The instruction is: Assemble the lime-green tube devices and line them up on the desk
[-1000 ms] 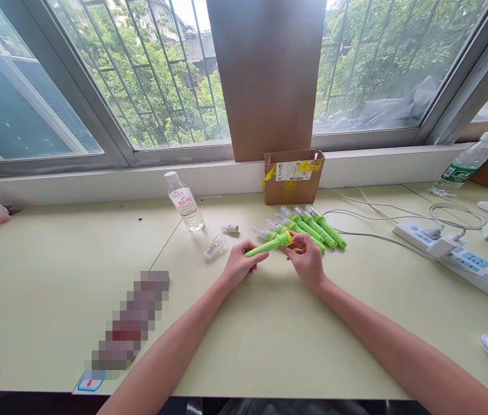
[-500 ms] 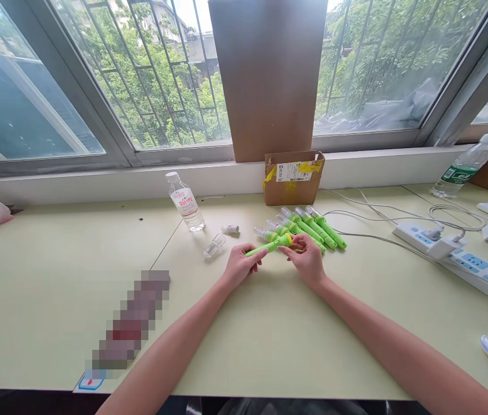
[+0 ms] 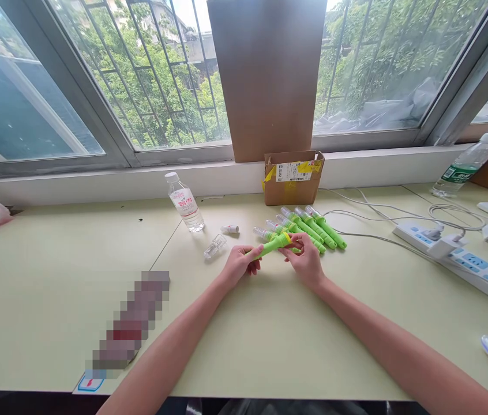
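Observation:
A bright green pen-like stick with a yellow ring near its top is held between both hands over the pale green table. My left hand grips its lower end. My right hand pinches the upper end by the yellow ring. Just behind them lies a row of several more green sticks with clear caps, side by side.
A clear cap and a small white piece lie left of the hands. Also here: a water bottle, an open cardboard box by the sill, a power strip with cables at right, another bottle.
The held stick has tilted up a little and my left hand has slid further along it toward the right hand. The hands stay in the same spot.

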A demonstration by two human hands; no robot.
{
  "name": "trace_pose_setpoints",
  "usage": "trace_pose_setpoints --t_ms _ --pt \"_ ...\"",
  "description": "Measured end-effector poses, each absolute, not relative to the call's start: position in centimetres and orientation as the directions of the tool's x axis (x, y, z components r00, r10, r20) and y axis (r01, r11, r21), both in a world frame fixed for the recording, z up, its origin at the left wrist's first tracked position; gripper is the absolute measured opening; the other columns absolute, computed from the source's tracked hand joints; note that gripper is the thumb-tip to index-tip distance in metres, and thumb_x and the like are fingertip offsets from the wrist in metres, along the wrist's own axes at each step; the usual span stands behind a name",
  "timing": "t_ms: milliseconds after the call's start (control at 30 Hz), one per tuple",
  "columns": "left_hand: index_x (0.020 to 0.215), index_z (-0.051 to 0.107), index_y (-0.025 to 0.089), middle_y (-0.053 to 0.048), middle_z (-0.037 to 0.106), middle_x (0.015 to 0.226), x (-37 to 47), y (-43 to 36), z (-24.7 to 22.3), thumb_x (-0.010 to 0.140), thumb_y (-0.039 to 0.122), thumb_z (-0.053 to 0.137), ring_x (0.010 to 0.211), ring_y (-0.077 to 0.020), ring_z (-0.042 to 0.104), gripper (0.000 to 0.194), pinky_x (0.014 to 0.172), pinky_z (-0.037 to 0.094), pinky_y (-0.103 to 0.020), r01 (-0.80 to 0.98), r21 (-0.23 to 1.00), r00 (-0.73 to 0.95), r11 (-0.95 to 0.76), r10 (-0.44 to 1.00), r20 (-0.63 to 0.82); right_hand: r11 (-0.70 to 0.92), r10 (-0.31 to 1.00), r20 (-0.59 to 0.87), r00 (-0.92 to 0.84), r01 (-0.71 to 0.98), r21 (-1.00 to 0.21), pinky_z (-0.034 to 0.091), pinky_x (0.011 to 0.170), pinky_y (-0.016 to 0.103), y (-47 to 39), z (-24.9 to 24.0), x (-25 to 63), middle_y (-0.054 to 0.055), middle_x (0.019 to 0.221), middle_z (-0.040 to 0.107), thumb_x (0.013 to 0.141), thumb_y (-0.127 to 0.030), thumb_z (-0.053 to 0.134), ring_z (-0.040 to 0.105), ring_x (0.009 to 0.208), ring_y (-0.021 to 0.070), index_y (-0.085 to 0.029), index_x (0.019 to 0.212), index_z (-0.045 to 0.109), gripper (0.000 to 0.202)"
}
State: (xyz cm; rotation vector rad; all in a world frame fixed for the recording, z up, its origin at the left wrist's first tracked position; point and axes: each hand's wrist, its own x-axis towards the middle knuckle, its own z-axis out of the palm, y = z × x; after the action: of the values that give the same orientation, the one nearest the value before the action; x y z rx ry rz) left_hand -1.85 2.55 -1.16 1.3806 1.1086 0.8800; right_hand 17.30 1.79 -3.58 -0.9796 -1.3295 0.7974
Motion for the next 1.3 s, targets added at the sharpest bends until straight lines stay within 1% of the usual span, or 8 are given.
trace_pose_setpoints --t_ms 67,200,367,633,800,1000,1133,1300 --pt "0.063 0.059 0.013 -0.002 0.059 0.051 -1.86 2.6 -1.14 0.076 0.058 0.06 0.039 -0.0097 0.05 0.046 0.039 0.035 -0.021 0.134 0.99 0.298 0.05 0.95 -0.088 0.404 0.906 0.409 0.107 0.068 -0.912 0.058 0.048 0.03 1.8 -3.63 17.32 0.01 0.109 0.064 0.07 -0.052 0.072 0.068 0.088 0.0249 -0.022 0.085 0.045 0.044" --pt "0.069 0.057 0.014 -0.001 0.059 0.058 -1.57 2.43 -1.03 0.075 0.055 0.062 0.042 -0.008 0.05 0.042 0.04 0.034 -0.02 0.111 0.993 0.261 0.043 0.963 -0.071 0.398 0.903 0.406 0.142 0.082 -0.914 0.056 0.047 0.031 1.97 -3.81 17.39 0.01 0.107 0.066 0.067 -0.054 0.074 0.067 0.07 0.0199 -0.022 0.082 0.045 0.046" --pt "0.078 0.055 0.018 0.002 0.058 0.069 -1.29 2.0 -0.7 0.062 0.044 0.077 0.053 -0.008 0.052 0.039 0.044 0.04 -0.019 0.091 0.994 0.224 -0.053 0.974 0.031 0.382 0.909 0.389 0.148 0.076 -0.921 0.055 0.047 0.032 1.97 -3.84 17.33 0.009 0.101 0.068 0.063 -0.058 0.074 0.063 0.057 0.0161 -0.022 0.081 0.045 0.049" --pt "0.073 0.062 0.015 0.001 0.058 0.06 -1.37 2.14 -0.9 0.063 0.044 0.076 0.052 -0.0102 0.053 0.033 0.043 0.04 -0.02 0.165 0.985 0.171 -0.056 0.985 0.027 0.33 0.934 0.333 0.13 0.042 -0.943 0.057 0.041 0.03 2.03 -3.94 17.39 0.008 0.101 0.067 0.063 -0.055 0.076 0.067 0.069 0.0204 -0.021 0.081 0.047 0.048" --pt "0.073 0.064 0.014 -0.001 0.06 0.059 -1.34 2.24 -0.91 0.066 0.046 0.074 0.05 -0.0104 0.055 0.034 0.043 0.039 -0.02 0.182 0.983 0.162 -0.02 0.987 -0.01 0.298 0.946 0.302 0.114 0.052 -0.953 0.058 0.04 0.029 1.98 -3.8 17.42 0.004 0.087 0.065 0.064 -0.051 0.076 0.068 0.073 0.022 -0.021 0.081 0.046 0.046" --pt "0.067 0.061 0.014 -0.002 0.061 0.059 -1.47 2.41 -0.99 0.072 0.051 0.067 0.048 -0.0104 0.055 0.038 0.044 0.041 -0.022 0.173 0.985 0.211 0.011 0.976 -0.048 0.283 0.959 0.283 0.024 0.008 -0.959 0.056 0.036 0.025 1.69 -3.48 17.23 0.006 0.112 0.059 0.064 -0.051 0.076 0.069 0.083 0.0237 -0.024 0.088 0.039 0.052" --pt "0.07 0.06 0.014 -0.001 0.06 0.059 -1.56 2.62 -0.95 0.072 0.05 0.067 0.048 -0.0102 0.055 0.037 0.045 0.042 -0.022 0.151 0.988 0.238 0.024 0.969 -0.06 0.328 0.942 0.329 0.062 0.024 -0.944 0.058 0.039 0.027 1.58 -3.61 17.16 0.007 0.113 0.061 0.067 -0.05 0.075 0.069 0.082 0.0229 -0.023 0.086 0.039 0.049" --pt "0.078 0.059 0.015 0.001 0.057 0.064 -1.67 2.58 -0.57 0.07 0.046 0.071 0.051 -0.0086 0.054 0.034 0.046 0.043 -0.02 0.129 0.992 0.26 0.0 0.965 -0.034 0.361 0.925 0.365 0.107 0.057 -0.931 0.059 0.041 0.029 1.56 -3.6 17.2 0.009 0.11 0.065 0.063 -0.051 0.078 0.069 0.081 0.0237 -0.021 0.081 0.042 0.05"
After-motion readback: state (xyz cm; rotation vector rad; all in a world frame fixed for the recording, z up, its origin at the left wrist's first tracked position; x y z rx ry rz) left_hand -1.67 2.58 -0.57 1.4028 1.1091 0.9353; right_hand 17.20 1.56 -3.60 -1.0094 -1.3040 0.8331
